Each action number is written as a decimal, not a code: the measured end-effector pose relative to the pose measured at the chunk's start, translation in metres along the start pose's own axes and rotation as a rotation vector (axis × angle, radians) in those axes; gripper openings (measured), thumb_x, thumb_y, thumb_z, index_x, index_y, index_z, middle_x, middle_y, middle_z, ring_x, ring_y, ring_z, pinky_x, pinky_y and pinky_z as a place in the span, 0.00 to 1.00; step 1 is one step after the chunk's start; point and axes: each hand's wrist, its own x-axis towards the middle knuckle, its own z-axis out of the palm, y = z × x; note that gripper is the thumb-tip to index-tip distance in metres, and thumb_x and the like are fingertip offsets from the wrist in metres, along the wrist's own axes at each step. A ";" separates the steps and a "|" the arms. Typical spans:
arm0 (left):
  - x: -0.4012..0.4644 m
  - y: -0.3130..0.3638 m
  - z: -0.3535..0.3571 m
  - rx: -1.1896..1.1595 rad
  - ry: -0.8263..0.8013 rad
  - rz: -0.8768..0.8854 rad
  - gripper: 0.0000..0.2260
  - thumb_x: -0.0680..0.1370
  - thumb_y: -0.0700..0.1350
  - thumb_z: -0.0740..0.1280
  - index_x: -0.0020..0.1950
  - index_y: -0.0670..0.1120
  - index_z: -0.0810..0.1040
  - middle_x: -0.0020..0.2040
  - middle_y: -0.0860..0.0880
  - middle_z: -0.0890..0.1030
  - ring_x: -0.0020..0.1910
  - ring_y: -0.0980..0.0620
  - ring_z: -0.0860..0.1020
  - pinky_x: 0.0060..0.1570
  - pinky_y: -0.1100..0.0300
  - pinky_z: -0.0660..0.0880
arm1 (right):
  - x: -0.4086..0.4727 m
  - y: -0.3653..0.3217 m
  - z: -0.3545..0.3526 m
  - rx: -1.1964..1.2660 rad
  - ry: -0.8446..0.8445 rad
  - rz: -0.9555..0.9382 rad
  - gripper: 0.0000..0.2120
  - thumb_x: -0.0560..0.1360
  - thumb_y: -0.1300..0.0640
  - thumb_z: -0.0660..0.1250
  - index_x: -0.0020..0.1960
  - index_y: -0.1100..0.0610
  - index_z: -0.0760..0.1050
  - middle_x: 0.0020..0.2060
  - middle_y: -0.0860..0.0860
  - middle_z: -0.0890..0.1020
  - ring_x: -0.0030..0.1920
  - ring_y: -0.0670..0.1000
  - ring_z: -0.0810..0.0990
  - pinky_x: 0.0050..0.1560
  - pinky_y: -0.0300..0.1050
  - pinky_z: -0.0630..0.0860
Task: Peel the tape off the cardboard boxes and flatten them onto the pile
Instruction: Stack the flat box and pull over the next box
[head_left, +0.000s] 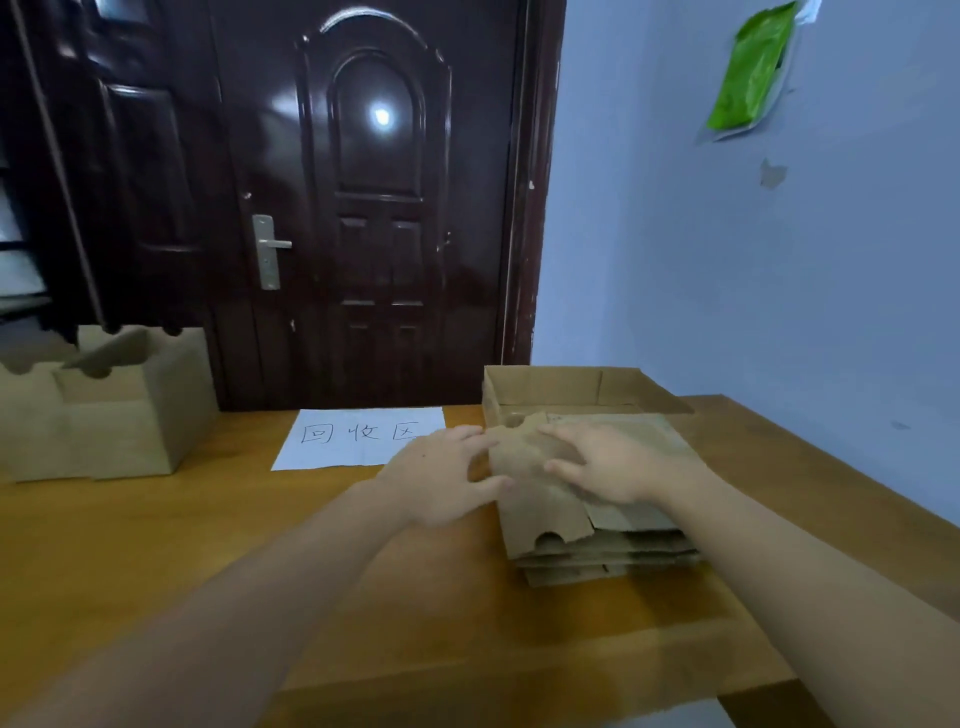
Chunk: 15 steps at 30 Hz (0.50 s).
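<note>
A pile of flattened cardboard boxes (608, 545) lies on the wooden table (208, 545), right of centre. On top of it lies a flattened box (535, 504) with notched flaps. My right hand (602, 467) presses flat on this top piece with its fingers spread. My left hand (441, 475) holds the piece's left edge, thumb on top and fingers along the side. At the table's left stand open, unflattened cardboard boxes (119, 410) with scalloped flaps. No tape is visible.
A shallow open cardboard tray (571, 389) sits behind the pile. A white sheet of paper (358, 436) with handwritten characters lies at the back centre. A dark wooden door (374, 208) and a blue wall (753, 286) stand behind the table.
</note>
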 end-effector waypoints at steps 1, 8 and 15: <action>-0.009 -0.013 -0.007 0.007 0.004 -0.013 0.33 0.80 0.70 0.57 0.81 0.57 0.62 0.81 0.55 0.62 0.79 0.51 0.62 0.76 0.50 0.61 | 0.008 -0.016 0.001 0.013 0.018 -0.044 0.28 0.83 0.40 0.58 0.81 0.46 0.59 0.78 0.46 0.65 0.77 0.50 0.64 0.76 0.48 0.60; -0.089 -0.108 -0.047 0.181 -0.006 -0.207 0.31 0.83 0.66 0.56 0.83 0.54 0.59 0.82 0.52 0.60 0.80 0.51 0.59 0.77 0.55 0.55 | 0.074 -0.131 0.023 0.007 -0.015 -0.284 0.29 0.83 0.37 0.56 0.81 0.45 0.59 0.80 0.44 0.61 0.80 0.46 0.58 0.79 0.47 0.55; -0.154 -0.198 -0.089 0.265 -0.023 -0.427 0.33 0.82 0.68 0.53 0.83 0.52 0.58 0.83 0.50 0.59 0.80 0.48 0.59 0.79 0.50 0.57 | 0.134 -0.238 0.041 0.057 -0.024 -0.463 0.28 0.83 0.40 0.59 0.81 0.47 0.60 0.80 0.45 0.62 0.79 0.46 0.58 0.77 0.44 0.55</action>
